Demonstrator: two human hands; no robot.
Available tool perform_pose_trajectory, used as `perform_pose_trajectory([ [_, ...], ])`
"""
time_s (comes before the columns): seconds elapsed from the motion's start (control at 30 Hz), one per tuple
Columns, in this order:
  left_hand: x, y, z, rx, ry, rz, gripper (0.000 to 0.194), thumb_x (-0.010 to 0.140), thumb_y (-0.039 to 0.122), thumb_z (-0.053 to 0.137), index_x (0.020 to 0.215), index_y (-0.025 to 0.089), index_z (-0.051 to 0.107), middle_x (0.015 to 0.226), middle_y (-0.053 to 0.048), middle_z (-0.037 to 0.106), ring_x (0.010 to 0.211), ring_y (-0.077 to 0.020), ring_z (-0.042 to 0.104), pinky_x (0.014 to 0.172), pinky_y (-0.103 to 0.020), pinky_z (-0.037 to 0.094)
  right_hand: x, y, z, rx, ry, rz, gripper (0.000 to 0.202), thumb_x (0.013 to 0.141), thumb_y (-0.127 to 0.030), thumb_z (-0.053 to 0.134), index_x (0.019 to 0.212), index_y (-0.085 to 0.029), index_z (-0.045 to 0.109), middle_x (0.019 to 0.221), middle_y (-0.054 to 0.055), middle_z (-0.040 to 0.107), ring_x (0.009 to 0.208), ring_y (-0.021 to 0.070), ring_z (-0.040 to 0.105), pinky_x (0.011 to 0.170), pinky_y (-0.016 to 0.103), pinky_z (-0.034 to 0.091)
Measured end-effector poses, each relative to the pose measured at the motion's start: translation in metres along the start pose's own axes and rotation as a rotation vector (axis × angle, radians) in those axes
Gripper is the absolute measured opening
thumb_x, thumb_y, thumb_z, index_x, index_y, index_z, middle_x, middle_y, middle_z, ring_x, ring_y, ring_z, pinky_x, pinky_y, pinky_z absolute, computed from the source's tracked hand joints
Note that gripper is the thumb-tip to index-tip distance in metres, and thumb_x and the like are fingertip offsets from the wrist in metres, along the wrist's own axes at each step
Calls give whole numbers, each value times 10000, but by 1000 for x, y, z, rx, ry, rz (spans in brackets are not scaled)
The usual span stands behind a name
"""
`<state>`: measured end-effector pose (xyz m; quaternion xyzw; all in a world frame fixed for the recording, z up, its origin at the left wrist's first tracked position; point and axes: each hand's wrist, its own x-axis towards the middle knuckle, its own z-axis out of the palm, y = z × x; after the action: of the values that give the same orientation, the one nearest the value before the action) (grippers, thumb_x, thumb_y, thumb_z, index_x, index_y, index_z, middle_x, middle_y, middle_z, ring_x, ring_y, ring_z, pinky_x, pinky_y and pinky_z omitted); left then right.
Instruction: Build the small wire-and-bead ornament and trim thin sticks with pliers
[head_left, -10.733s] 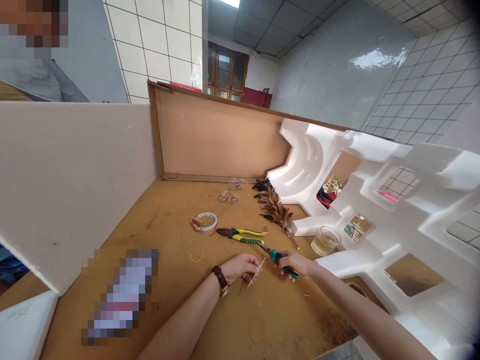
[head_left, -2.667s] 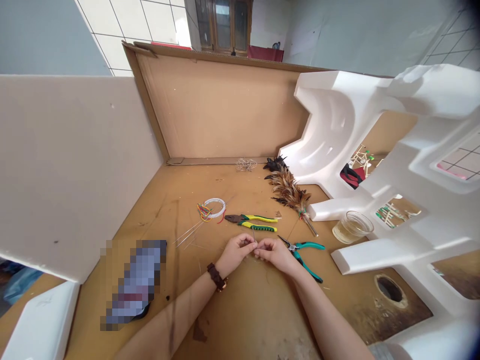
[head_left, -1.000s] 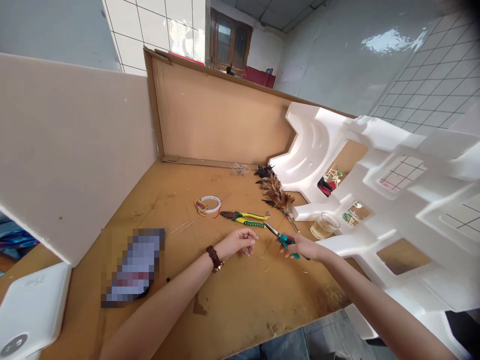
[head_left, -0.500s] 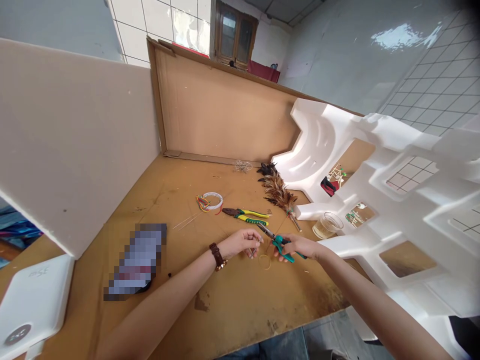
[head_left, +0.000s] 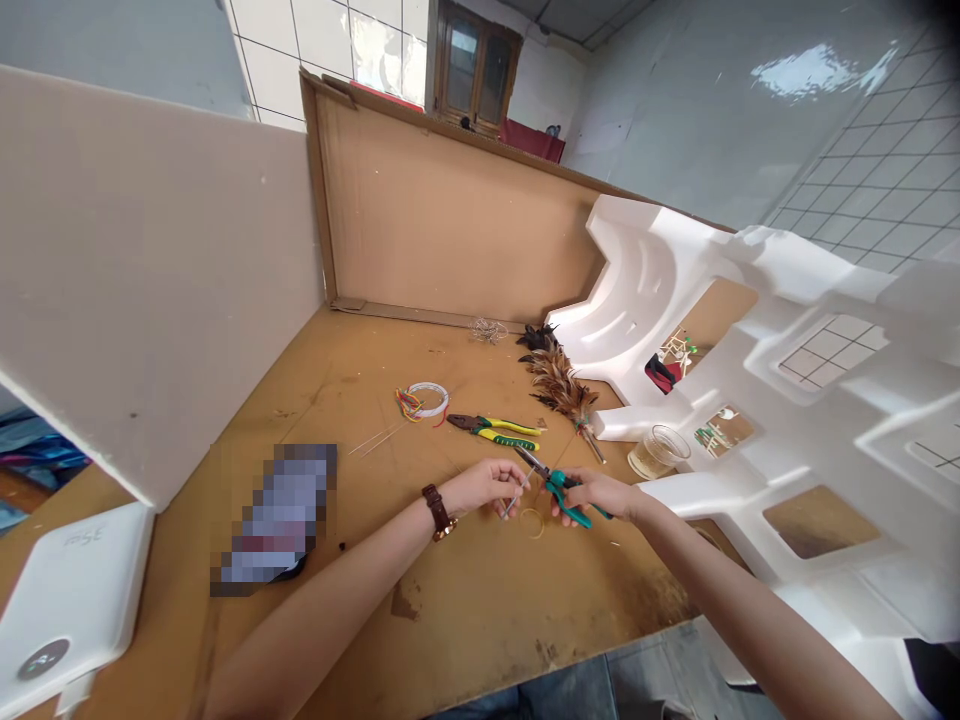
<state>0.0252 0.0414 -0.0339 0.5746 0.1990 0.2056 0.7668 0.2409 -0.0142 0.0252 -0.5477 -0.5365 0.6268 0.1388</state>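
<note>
1. Left hand [head_left: 499, 487], fingertips pinched closed on a thin rod [head_left: 516, 497], sits on the near side of the yellow-green pliers [head_left: 495, 431];
2. right hand [head_left: 589, 494], curled closed round the teal pliers [head_left: 559, 487], sits nearer and right of them; earlier the teal pliers lay on the table [head_left: 480, 620];
3. beyond the yellow-green pliers, one wire tangle [head_left: 488, 330] shows, formerly two.

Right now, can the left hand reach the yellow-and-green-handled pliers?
Likely yes: the pliers lie just beyond the left hand, in plain view, though its fingers hold a thin pale rod.
</note>
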Motion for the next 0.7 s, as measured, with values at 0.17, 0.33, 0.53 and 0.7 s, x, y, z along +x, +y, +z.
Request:
perform_pose_trajectory([
  [0.17, 0, -1, 0, 6, 5, -13, 283, 646, 327, 660, 802, 134, 522, 591, 26, 553, 501, -99, 583, 455, -187, 426, 1, 0, 1, -23, 34, 33, 375, 598, -216, 526, 968, -157, 537, 735, 14, 639, 554, 120, 590, 502, 211, 451],
  [0.33, 0, -2, -1, -1, -4, -21, 263, 652, 315, 648, 801, 142, 519, 577, 33, 556, 483, -92, 571, 443, -182, 418, 4, 5, 0, -60, 61, 31, 333, 601, -208, 520, 931, -166, 546, 674, -8, 614, 497, 99, 550, 473, 202, 443],
  [0.53, 2, -6, -2, 4, -5, -38, 267, 646, 314, 647, 803, 147, 510, 572, 31, 567, 467, -87, 563, 443, -182, 411, 5, 4, 3, -214, 115, 40, 208, 626, -217, 489, 817, -160, 550, 619, -16, 574, 454, 78, 505, 429, 178, 401],
  [0.7, 2, -8, 0, 29, 5, -40, 267, 642, 321, 644, 788, 146, 504, 572, 34, 562, 451, -80, 552, 434, -181, 408, 4, 7, 9, -364, 166, -3, 97, 663, -220, 449, 728, -165, 496, 565, -33, 514, 429, 74, 467, 412, 177, 361],
])
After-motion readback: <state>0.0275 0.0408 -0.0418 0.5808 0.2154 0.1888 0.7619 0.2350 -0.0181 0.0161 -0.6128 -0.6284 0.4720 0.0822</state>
